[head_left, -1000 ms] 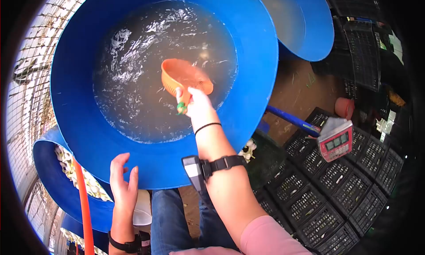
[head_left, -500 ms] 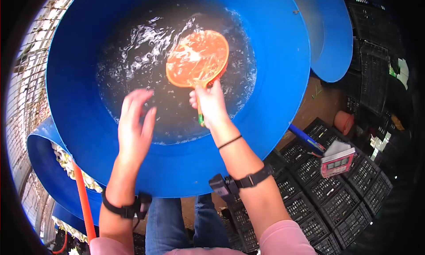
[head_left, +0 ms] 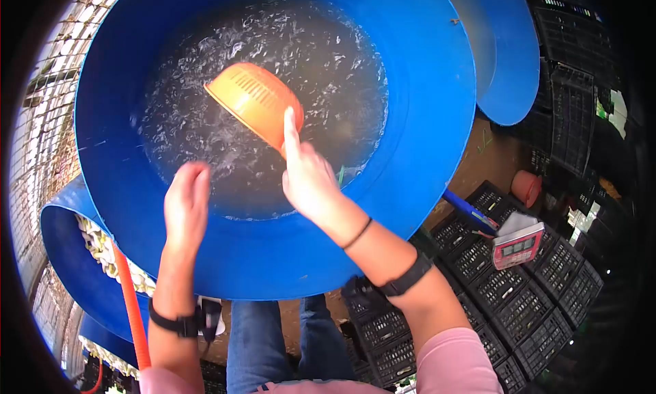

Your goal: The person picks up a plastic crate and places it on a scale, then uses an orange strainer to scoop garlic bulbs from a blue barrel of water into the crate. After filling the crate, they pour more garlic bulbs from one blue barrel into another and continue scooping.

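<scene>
My right hand (head_left: 309, 179) is closed on the handle end of an orange colander (head_left: 254, 100), with the index finger stretched along its side. The colander is tilted over the water, its slotted, rounded side facing up and right. Below it is rippling water (head_left: 342, 73) in a big round blue tub (head_left: 427, 114). My left hand (head_left: 186, 206) is over the tub's near left wall, apart from the colander. It holds nothing; its fingers are slightly bent and a little blurred. A thin green strip (head_left: 341, 175) shows beside my right hand.
A second blue tub (head_left: 516, 66) stands at the upper right. Lower left, another blue container (head_left: 65, 243) holds pale pieces (head_left: 102, 254), beside an orange hose (head_left: 131, 305). Black crates (head_left: 519, 305) spread on the right, with a red-and-white digital scale (head_left: 517, 247) on them.
The colander has turned from its round opening facing me to its slotted side showing, and moved left. My right hand has shifted its grip and rotated. My left hand has drawn lower, its fingers closer together.
</scene>
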Available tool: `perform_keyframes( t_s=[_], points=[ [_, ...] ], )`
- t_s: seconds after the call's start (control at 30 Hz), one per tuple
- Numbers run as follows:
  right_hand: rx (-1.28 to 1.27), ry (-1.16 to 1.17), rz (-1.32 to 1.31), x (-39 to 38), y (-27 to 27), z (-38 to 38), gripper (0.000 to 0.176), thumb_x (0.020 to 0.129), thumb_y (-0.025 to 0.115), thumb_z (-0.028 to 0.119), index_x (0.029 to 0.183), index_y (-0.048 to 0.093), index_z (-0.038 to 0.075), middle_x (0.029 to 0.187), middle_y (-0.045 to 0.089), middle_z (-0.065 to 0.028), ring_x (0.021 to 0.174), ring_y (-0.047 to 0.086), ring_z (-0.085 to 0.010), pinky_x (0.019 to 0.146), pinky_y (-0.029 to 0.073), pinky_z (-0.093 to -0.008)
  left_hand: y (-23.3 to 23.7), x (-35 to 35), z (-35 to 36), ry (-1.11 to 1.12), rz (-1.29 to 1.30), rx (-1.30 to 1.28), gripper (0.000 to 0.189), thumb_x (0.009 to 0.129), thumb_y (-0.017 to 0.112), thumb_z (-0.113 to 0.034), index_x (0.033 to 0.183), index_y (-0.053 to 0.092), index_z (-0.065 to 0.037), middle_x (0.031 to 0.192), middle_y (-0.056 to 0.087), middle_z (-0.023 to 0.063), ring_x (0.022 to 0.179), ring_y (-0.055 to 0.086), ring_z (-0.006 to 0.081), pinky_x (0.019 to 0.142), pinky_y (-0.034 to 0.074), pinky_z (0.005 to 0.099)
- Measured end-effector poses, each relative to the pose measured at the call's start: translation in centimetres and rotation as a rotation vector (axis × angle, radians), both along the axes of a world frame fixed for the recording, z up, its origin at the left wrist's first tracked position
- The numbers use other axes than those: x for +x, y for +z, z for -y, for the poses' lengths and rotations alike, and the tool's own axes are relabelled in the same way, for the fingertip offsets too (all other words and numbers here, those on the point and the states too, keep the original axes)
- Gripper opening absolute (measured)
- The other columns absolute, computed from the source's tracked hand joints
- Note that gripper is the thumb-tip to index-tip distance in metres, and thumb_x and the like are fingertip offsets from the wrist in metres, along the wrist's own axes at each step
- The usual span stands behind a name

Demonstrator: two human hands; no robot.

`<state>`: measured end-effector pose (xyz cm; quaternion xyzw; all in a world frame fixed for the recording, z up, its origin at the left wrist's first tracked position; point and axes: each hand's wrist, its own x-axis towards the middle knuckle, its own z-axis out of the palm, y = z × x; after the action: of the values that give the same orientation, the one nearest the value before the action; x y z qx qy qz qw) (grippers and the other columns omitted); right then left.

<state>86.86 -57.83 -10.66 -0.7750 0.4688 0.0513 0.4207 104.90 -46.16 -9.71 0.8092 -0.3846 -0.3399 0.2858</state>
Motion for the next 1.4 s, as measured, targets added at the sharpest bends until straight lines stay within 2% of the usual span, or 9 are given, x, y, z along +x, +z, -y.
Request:
perform_keyframes(
  t_s=[0.1,0.23,0.7,0.8,1.0,1.07,1.2,1.3,1.4],
  points=[
    [-0.348,0.210,-0.232,1.7,-3.8,3.4,0.080,0.079,0.049,0.001,0.146,0.008,0.017,0.088,0.055,-0.0206,0.075,0.060,-0.0330,0.068,0.050,-0.0438,3.6,0.6,-5.2,0.315,-0.173,0.207,0.015,0.093,0.047,-0.008,0.087,0.058,-0.001,0.072,0.053,0.0029,0.062,0.046,0.0095,0.057,0.040,0.0242],
    [-0.580,0.334,-0.332,2.6,-6.8,9.6,0.070,0.083,0.047,0.004,0.144,0.020,0.026,0.090,0.056,-0.0182,0.081,0.061,-0.0323,0.072,0.051,-0.0423,3.8,1.0,-9.8,0.292,-0.028,0.192,0.008,0.091,0.051,-0.005,0.090,0.058,0.000,0.078,0.053,0.0045,0.066,0.046,0.0108,0.059,0.040,0.0238],
    [-0.135,0.340,-1.017,-7.7,-14.6,11.5,0.064,0.089,0.037,0.009,0.145,0.007,0.013,0.117,0.056,-0.0221,0.102,0.060,-0.0322,0.086,0.049,-0.0410,5.2,1.1,-9.4,0.029,0.094,-0.010,0.009,0.089,0.049,0.004,0.094,0.056,0.004,0.087,0.056,0.0097,0.079,0.055,0.0147,0.075,0.044,0.0256],
    [0.042,0.280,-0.995,-8.4,-15.6,8.9,0.059,0.089,0.036,0.008,0.142,0.010,0.003,0.112,0.058,-0.0259,0.102,0.059,-0.0357,0.087,0.048,-0.0425,6.3,0.8,-10.3,0.091,0.105,-0.007,0.012,0.084,0.050,0.008,0.092,0.057,0.003,0.080,0.056,0.0117,0.075,0.056,0.0210,0.092,0.045,0.0462],
    [0.159,0.243,-0.906,-8.0,-18.2,1.3,0.056,0.085,0.043,0.014,0.137,0.028,-0.002,0.108,0.060,-0.0240,0.103,0.057,-0.0375,0.089,0.046,-0.0423,5.0,-0.2,-11.2,0.021,0.231,-0.150,0.012,0.085,0.048,0.007,0.094,0.056,0.003,0.084,0.058,0.0131,0.079,0.058,0.0251,0.088,0.047,0.0480],
    [0.382,0.819,-0.867,-6.7,-19.2,0.6,0.041,0.082,0.047,0.016,0.119,0.053,-0.003,0.103,0.061,-0.0254,0.104,0.057,-0.0384,0.089,0.046,-0.0413,5.0,-0.3,-11.4,0.019,0.270,-0.157,0.011,0.087,0.047,0.007,0.093,0.056,0.004,0.087,0.058,0.0144,0.084,0.058,0.0265,0.087,0.048,0.0464],
    [0.053,0.885,-0.576,-9.5,-27.3,-6.0,0.032,0.081,0.047,0.019,0.093,0.066,-0.004,0.100,0.061,-0.0272,0.102,0.057,-0.0383,0.088,0.046,-0.0404,5.1,-0.6,-10.9,0.057,0.263,-0.171,0.011,0.086,0.048,0.006,0.094,0.056,0.004,0.086,0.059,0.0142,0.083,0.058,0.0271,0.086,0.049,0.0447],
    [0.318,0.589,-0.452,-1.9,-20.0,-5.8,0.033,0.081,0.049,0.021,0.092,0.065,-0.006,0.098,0.060,-0.0283,0.101,0.056,-0.0396,0.088,0.046,-0.0412,5.1,-0.7,-10.6,0.054,0.283,-0.182,0.011,0.086,0.048,0.006,0.094,0.056,0.004,0.086,0.059,0.0144,0.082,0.058,0.0272,0.085,0.049,0.0446],
    [0.519,0.305,-0.325,2.0,-18.5,-7.4,0.049,0.078,0.056,0.016,0.117,0.044,-0.011,0.099,0.058,-0.0323,0.098,0.058,-0.0410,0.087,0.046,-0.0438,4.8,-0.5,-11.0,0.039,0.308,-0.190,0.012,0.085,0.049,0.007,0.094,0.056,0.004,0.085,0.059,0.0140,0.080,0.058,0.0271,0.084,0.049,0.0444]
  ],
)
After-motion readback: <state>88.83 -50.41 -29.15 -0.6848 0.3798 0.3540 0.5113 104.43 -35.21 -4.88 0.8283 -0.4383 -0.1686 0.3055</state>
